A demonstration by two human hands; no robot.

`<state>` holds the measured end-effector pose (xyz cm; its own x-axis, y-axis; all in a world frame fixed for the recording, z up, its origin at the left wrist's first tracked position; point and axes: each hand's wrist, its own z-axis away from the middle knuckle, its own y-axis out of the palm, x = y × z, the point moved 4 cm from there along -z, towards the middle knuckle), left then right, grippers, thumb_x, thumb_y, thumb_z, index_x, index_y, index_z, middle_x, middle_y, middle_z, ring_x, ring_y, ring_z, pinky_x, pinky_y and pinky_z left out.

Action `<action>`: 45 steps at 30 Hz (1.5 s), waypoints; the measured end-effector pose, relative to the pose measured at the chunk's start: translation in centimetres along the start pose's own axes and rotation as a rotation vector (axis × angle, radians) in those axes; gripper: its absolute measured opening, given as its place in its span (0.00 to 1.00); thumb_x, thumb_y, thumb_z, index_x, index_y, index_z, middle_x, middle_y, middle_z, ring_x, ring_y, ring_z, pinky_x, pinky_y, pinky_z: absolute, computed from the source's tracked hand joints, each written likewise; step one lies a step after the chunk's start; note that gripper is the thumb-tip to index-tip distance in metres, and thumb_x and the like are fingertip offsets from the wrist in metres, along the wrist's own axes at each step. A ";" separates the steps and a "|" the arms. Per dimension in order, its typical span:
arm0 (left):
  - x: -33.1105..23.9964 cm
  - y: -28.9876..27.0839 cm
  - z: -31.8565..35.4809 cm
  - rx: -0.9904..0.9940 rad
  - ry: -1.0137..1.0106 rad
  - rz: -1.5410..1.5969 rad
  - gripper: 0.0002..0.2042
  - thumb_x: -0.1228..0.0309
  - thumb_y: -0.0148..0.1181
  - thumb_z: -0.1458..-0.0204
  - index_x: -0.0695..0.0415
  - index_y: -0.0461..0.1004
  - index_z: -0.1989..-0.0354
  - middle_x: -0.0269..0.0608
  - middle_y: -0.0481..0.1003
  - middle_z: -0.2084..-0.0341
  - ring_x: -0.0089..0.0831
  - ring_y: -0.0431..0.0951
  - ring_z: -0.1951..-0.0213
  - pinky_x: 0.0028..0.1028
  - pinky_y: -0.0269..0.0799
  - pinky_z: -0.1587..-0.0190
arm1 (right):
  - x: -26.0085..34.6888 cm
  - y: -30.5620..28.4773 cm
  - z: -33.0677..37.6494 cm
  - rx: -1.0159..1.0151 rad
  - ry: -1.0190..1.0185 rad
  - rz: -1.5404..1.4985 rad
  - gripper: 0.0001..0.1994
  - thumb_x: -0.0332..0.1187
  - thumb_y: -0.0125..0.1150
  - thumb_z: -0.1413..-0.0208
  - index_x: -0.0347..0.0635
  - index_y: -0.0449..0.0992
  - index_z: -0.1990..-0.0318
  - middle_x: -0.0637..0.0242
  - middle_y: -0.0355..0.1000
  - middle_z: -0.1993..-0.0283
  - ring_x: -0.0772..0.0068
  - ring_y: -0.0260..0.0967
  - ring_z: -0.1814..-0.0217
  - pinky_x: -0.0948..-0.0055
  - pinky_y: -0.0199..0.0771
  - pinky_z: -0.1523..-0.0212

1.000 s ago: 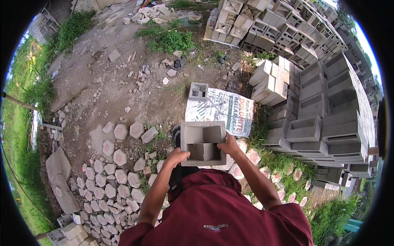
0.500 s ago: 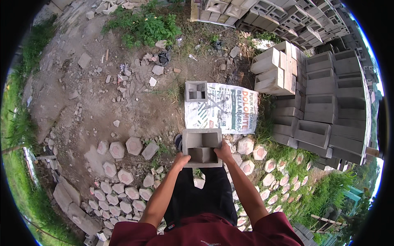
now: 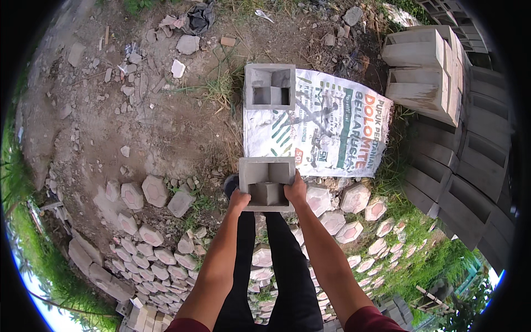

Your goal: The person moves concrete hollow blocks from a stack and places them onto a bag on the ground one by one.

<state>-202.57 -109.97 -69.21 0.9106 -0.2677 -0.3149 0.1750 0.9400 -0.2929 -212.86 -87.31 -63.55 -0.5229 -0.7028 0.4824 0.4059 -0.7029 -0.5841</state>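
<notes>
A grey hollow concrete block (image 3: 253, 172) is between my two hands, its open cavities facing up. My left hand (image 3: 239, 200) grips its left side near the close corner, and my right hand (image 3: 296, 191) clasps the right side. The block overlaps the near left edge of a flattened white printed sack (image 3: 337, 133); whether it touches the sack or the ground I cannot tell. A second block (image 3: 271, 87) of the same kind sits on the sack's far left corner, apart from the held one. My fingertips are partly hidden behind the held block.
Stacked grey concrete blocks (image 3: 475, 182) rise at the right, with paler ones (image 3: 423, 72) beside the sack. Hexagonal pavers (image 3: 156, 191) lie around my feet on both sides. Rubble and a dark plastic bag (image 3: 200, 18) lie on the dirt at the far left.
My view has come closer to the sack and tilted down. My arms reach further out, and the held block now overlaps the sack's near edge. Both hands keep their grip.
</notes>
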 end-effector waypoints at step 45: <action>-16.1 -1.2 -9.7 -0.219 0.452 -0.061 0.25 0.71 0.58 0.48 0.65 0.62 0.41 0.58 0.67 0.45 0.47 0.66 0.41 0.37 0.63 0.41 | 0.9 -1.4 -15.3 -0.028 -0.243 -0.075 0.27 0.31 0.61 0.52 0.34 0.64 0.43 0.44 0.72 0.52 0.46 0.72 0.49 0.59 0.72 0.48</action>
<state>-221.07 -108.80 -72.51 0.6396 -0.4310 -0.6365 0.0960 0.8663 -0.4901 -225.38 -85.34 -72.29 -0.3539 -0.6569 0.6658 0.3503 -0.7531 -0.5568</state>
